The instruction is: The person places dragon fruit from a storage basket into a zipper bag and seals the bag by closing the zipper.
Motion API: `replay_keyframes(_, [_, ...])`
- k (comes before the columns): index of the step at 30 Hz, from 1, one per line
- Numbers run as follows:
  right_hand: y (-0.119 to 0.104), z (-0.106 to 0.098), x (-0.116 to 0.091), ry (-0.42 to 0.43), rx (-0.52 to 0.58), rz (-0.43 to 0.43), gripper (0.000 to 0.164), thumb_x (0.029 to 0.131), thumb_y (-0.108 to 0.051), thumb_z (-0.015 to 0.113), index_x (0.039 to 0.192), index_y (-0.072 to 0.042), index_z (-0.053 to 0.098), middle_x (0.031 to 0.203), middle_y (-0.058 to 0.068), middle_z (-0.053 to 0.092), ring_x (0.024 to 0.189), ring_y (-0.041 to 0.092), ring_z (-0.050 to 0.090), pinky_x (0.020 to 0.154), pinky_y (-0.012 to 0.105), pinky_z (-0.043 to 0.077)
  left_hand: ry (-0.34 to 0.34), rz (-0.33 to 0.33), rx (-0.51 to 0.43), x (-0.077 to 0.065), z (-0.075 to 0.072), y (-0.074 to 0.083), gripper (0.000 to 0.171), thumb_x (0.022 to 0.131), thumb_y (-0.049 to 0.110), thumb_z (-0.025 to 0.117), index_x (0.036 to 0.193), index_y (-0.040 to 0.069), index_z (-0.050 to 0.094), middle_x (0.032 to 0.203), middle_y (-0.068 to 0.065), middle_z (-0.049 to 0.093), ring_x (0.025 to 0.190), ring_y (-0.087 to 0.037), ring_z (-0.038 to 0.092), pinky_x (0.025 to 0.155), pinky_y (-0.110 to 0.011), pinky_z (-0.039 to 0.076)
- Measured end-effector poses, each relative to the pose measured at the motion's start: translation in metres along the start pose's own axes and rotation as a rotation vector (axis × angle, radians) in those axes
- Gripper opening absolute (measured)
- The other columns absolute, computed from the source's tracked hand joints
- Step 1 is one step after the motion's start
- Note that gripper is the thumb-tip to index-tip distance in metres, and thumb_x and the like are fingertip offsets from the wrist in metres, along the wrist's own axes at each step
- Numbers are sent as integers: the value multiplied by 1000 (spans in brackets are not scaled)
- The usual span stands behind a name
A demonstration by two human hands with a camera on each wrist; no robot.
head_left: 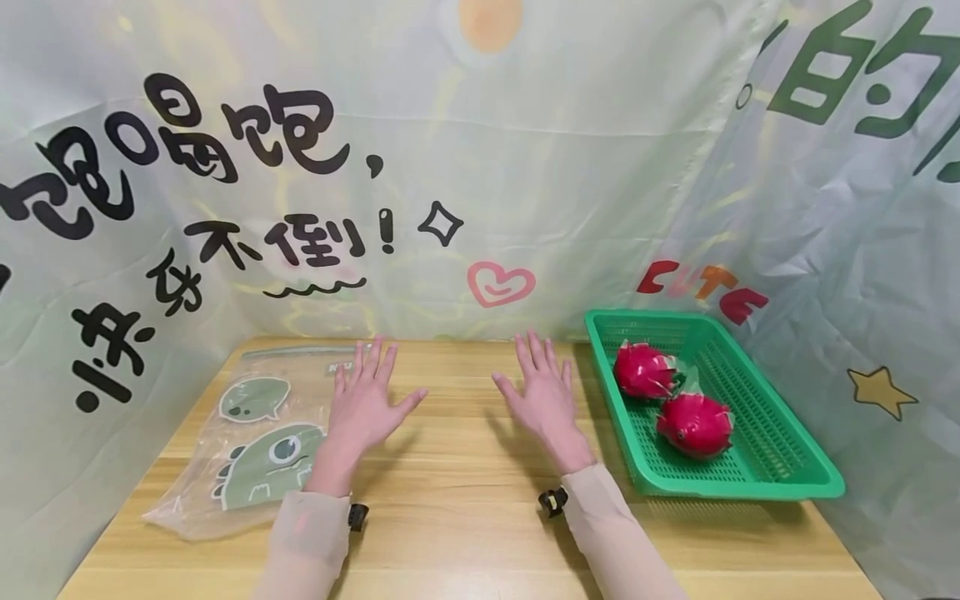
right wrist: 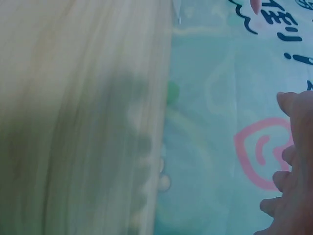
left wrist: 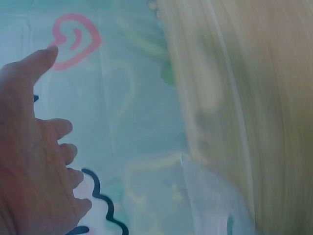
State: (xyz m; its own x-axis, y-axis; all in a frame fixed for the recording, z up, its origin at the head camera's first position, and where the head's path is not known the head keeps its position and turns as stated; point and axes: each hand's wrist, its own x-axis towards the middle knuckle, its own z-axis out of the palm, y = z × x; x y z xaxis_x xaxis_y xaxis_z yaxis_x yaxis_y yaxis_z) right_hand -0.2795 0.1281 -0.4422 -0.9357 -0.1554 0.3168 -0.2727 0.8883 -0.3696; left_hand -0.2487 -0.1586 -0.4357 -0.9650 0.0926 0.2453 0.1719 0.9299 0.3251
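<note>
My left hand (head_left: 363, 412) hovers over the right part of a clear zip bag (head_left: 202, 475) printed with a green cartoon dinosaur, its fingers spread and holding nothing. To its right, my right hand (head_left: 546, 400) is held above the wooden table (head_left: 457, 517), fingers spread too. Just beyond the right hand stands a green plastic basket (head_left: 645, 479). Two dragon fruits lie in the basket, a rear one (head_left: 643, 371) and a front one (head_left: 696, 427). In the left wrist view, a corner of the bag (left wrist: 215, 200) shows near the table edge.
A printed cloth (head_left: 420, 183) with dark lettering and a pink heart (head_left: 501, 284) hangs behind the table and along both sides. Dark wrist cameras sit at the left cuff (head_left: 358, 517) and the right cuff (head_left: 553, 502). The basket's front right corner reaches past the table's right edge.
</note>
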Motion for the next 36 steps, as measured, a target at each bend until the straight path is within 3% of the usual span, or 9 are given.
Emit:
replay_keyframes(16, [-51, 11, 10, 34, 103, -175, 77, 106, -58, 46, 167, -18, 22, 174, 5, 12, 160, 33, 8, 127, 62, 3, 37, 56, 42, -18, -43, -60, 96, 99, 69, 50, 168, 13, 13, 174, -8, -3, 159, -41, -5, 124, -71, 1])
replay_keyframes(27, [-95, 30, 9, -95, 39, -328, 77, 106, -60, 42, 168, -23, 16, 175, 0, 5, 160, 33, 8, 128, 60, 6, 14, 79, 112, -34, -65, -111, 95, 100, 64, 54, 167, 11, 14, 174, -7, -8, 157, -46, 0, 123, -71, 0])
replay_keyframes(36, [-131, 50, -4, -261, -84, -546, 76, 106, -62, 41, 168, -27, 14, 174, -4, 1, 160, 31, 10, 127, 55, 7, -43, 99, 120, -46, -61, -157, 93, 100, 62, 56, 165, 6, 20, 174, -13, -2, 156, -49, 2, 122, -73, 5])
